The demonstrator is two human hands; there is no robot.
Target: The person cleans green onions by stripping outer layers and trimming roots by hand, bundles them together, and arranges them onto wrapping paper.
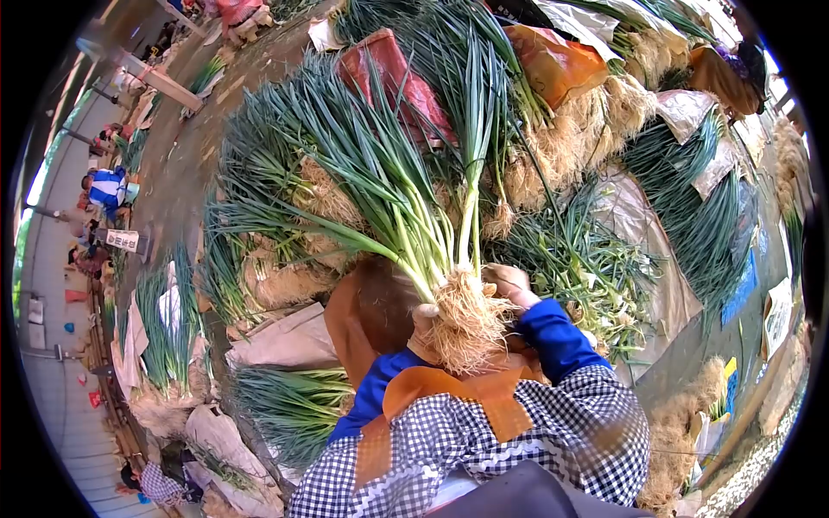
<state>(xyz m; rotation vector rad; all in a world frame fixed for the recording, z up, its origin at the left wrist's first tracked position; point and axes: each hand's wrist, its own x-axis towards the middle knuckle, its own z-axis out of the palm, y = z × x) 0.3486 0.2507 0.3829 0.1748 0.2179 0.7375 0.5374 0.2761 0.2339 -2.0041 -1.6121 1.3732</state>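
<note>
A bunch of green onions [406,229] with long dark-green leaves, pale stems and a thick tangle of straw-coloured roots [471,324] is held up in front of my body, leaves pointing away. My left hand [423,323] is closed around the stem bases at the left, its thumb showing and the rest hidden behind the roots. At the right side of the bases my right hand [511,283] has its fingers curled against the bunch; its fingertips are partly hidden. Below the hands lies an orange-brown apron [345,324].
Piled green onions [268,155] lie ahead and left, beside a red sack [389,82] and an orange sack [561,65]. Loose trimmed leaves [587,268] heap at the right. More onions [289,397] lie near my left arm. Other people [108,186] sit far left.
</note>
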